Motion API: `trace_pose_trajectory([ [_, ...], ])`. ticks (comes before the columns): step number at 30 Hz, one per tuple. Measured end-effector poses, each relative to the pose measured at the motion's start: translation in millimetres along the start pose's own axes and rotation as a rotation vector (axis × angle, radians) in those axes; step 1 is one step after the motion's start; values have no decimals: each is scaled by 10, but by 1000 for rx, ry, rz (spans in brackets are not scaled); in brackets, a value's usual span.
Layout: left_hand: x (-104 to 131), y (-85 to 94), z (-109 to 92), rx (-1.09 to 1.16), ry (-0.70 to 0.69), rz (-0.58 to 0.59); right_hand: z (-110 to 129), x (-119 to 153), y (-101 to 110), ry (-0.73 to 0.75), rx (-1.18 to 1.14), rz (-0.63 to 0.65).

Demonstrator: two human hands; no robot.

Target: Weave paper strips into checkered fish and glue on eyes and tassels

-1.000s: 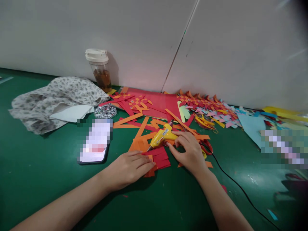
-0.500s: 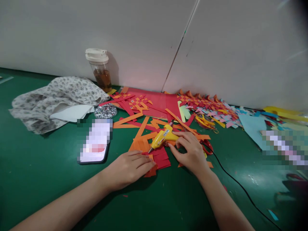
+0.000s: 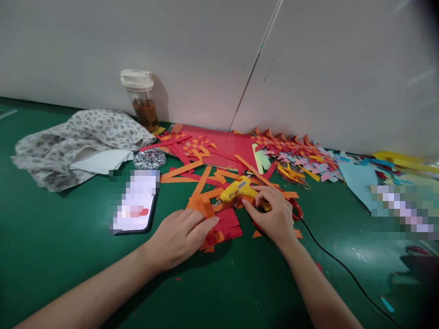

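Observation:
A yellow hot glue gun (image 3: pixel 236 189) is in my right hand (image 3: pixel 274 214), whose fingers wrap its handle. Its metal nozzle points left and down, a little above the paper pieces and apart from my left hand. My left hand (image 3: pixel 187 235) is closed at the left side of a small woven paper piece. Its fingers pinch an orange paper strip (image 3: pixel 204 206) that rises behind the knuckles; part of the grip is hidden. Red paper strips (image 3: pixel 228 223) of this piece fan out to the right of my thumb, flat on the table.
Loose orange strips (image 3: pixel 181 171), red-handled scissors (image 3: pixel 297 208) and a red sheet (image 3: pixel 222 148) lie behind my hands. A phone (image 3: pixel 135 201) rests left, near a patterned cloth (image 3: pixel 85 130) and a lidded cup (image 3: pixel 142 100). A black cord (image 3: pixel 338 260) runs to the right.
My left fingers have drawn back left from lying over the woven piece and now pinch an orange strip, which has lifted. The glue gun has moved slightly up and right, its nozzle off the paper.

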State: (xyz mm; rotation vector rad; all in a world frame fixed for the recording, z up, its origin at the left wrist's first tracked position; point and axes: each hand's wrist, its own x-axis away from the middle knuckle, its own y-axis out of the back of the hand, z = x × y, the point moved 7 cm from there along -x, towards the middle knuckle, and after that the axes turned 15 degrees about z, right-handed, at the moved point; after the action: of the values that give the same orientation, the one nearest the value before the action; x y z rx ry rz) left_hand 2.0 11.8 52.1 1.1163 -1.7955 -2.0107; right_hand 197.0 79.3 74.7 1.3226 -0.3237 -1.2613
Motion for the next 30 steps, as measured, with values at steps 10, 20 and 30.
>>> trace_pose_trajectory([
  [10,-23,-79,-3,-18,-16,134,-9,5,69,-38,47,-89],
  [20,-32,-160,20,-12,30,247,30,0,78,-11,51,-83],
  [30,-25,-211,36,-20,54,387,-17,9,18,-31,48,-59],
])
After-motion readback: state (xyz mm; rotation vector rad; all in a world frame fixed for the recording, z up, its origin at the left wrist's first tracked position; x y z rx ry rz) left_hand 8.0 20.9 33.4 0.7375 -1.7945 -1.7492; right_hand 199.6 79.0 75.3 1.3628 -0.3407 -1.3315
